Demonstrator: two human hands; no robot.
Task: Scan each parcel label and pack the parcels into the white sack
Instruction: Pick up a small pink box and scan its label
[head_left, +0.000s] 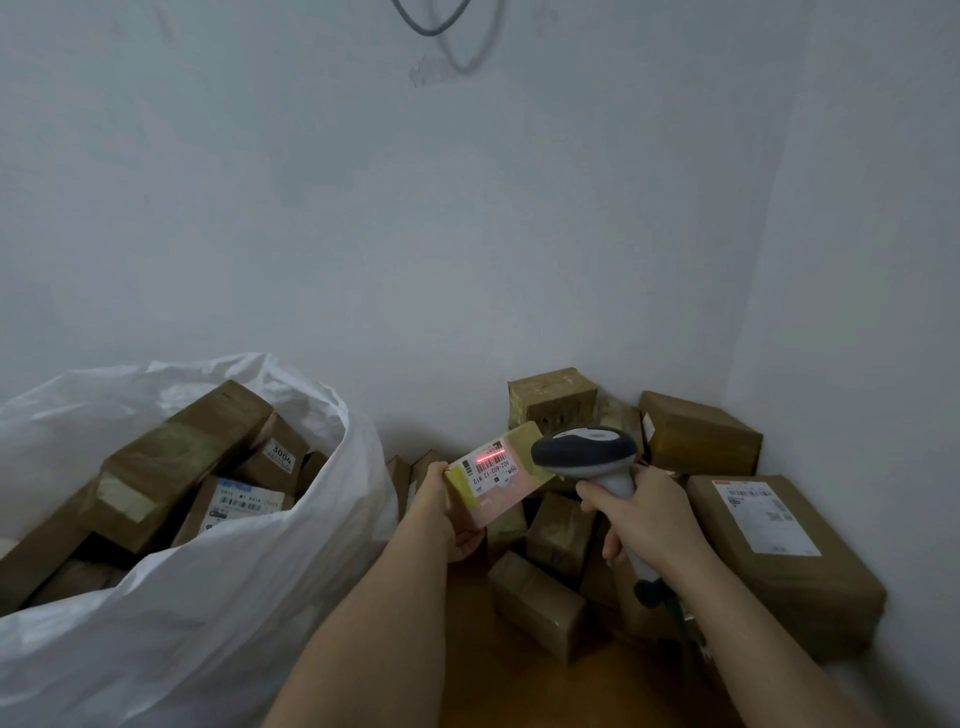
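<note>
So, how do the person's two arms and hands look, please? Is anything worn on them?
Both forearms are bare up to the frame's lower edge: no sleeve is visible. The left hand and the right hand wear no glove, and no ring, watch or bracelet is visible on the parts shown. No marking shows on either arm. Some fingers are partly hidden, so small details there cannot be told.

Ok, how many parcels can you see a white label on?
4: two boxes in the sack, one in the left hand, one big box at right. Others may be hidden.

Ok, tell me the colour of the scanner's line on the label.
Red, across the barcode label; head view.
</note>
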